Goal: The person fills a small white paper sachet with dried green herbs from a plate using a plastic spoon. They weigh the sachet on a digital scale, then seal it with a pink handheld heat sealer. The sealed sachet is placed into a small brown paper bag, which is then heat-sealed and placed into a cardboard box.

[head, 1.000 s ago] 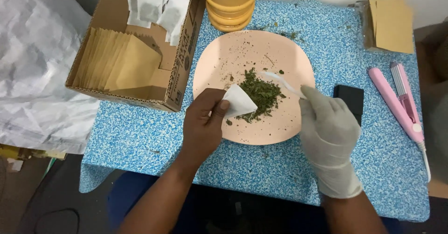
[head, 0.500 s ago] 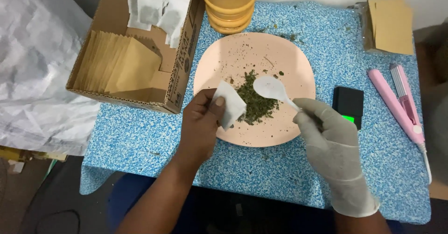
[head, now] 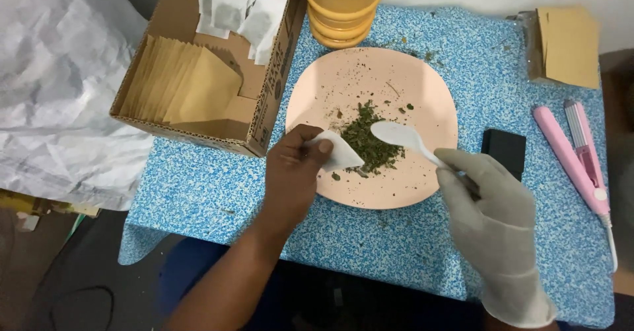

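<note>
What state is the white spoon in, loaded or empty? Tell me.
Empty, as far as visible: the white spoon in the gloved right hand shows a bare bowl above the dried herbs.

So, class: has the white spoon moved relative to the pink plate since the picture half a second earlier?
Barely, if at all. The white spoon, held by the gloved right hand, remains above the dried herbs on the pink plate; its bowl sits nearly where it did.

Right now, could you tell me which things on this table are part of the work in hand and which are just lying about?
In use:
left hand holding a small white sachet
right hand, gloved, holding a white spoon
dried green leaves
pink plate

Lying about:
cardboard box of brown envelopes
stacked yellow tubs
pink sealing tool
small black device
</note>
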